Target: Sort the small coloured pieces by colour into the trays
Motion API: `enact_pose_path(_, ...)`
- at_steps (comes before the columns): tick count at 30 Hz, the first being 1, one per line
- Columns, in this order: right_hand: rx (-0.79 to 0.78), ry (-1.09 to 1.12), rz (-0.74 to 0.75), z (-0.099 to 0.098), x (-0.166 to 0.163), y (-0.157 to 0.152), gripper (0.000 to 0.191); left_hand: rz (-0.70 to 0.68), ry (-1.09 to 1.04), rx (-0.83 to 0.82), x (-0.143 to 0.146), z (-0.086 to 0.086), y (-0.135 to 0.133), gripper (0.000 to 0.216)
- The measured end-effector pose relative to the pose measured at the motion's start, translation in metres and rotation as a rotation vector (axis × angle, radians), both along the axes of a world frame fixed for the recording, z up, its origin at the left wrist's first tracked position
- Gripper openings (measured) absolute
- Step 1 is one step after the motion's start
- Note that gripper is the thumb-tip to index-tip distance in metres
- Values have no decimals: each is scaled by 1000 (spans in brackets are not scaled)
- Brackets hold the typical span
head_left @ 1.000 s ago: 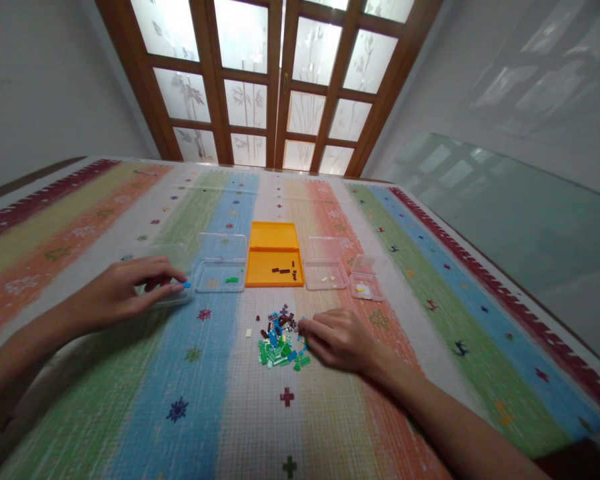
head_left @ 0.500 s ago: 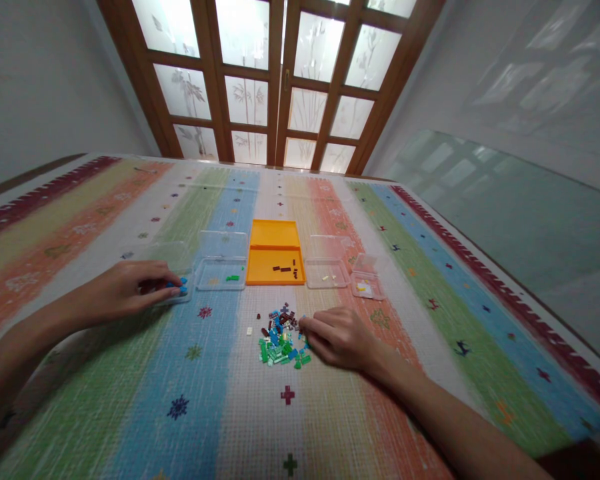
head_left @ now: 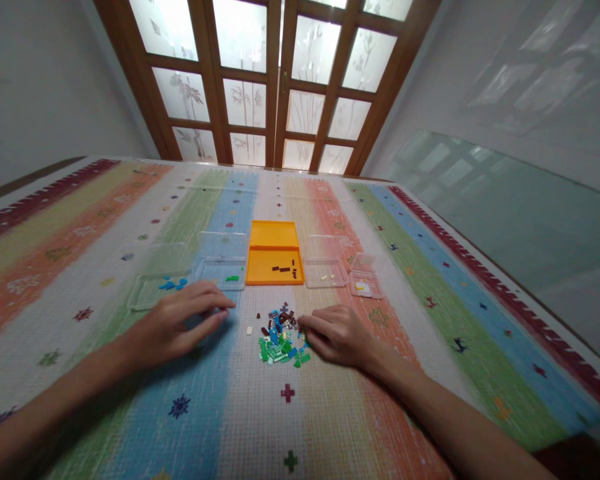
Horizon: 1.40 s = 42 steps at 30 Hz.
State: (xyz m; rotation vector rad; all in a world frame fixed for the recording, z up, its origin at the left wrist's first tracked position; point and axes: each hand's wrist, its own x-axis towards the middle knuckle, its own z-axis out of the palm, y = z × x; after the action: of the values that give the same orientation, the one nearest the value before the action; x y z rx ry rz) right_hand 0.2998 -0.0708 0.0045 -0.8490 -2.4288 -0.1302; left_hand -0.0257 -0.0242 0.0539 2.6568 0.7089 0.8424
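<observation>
My left hand (head_left: 187,323) hovers between the clear box of blue bricks and the pile, thumb and fingers apart, holding nothing that I can see. Toy building bricks (head_left: 280,339) in green, blue, dark brown and cream lie in a loose pile on the tablecloth. At the pile's right edge rests my right hand (head_left: 337,335), its fingers curled and pinched together; what they hold, if anything, is hidden. Blue bricks (head_left: 173,284) lie inside the leftmost clear box (head_left: 139,300). A lone cream brick (head_left: 249,331) sits just left of the pile.
Behind the pile, open-lidded boxes stand in a row: a clear box (head_left: 220,288) with green bricks, an orange box (head_left: 260,277) with brown ones, a clear box (head_left: 325,285) with cream ones, and a small clear box (head_left: 375,293) with yellow and white pieces. A striped tablecloth (head_left: 260,427) lies underneath.
My left hand has let go of blue pieces in the leftmost clear box and moved right, toward the pile. My right hand has stayed at the pile's edge.
</observation>
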Motion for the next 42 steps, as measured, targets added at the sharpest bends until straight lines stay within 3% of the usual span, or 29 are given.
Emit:
enact_pose_path(4,-1,1,7,0,0,0,29,-124,43,-78,24,-17,-17,27)
enact_pose_path(13,-10,10,5,0,0,0,28,-158,100,-81,36,-36,-20,36)
enact_pose_path(26,-21,-9,0,0,1,-1,27,-160,68,17,41,-35,-25,23)
enact_pose_path(33,-13,-9,-2,-1,0,-1,28,-168,131,62,41,-38,-25,36)
enact_pose_path(42,-15,-24,-4,1,0,-1,25,-155,85,63,43,-36,-27,31)
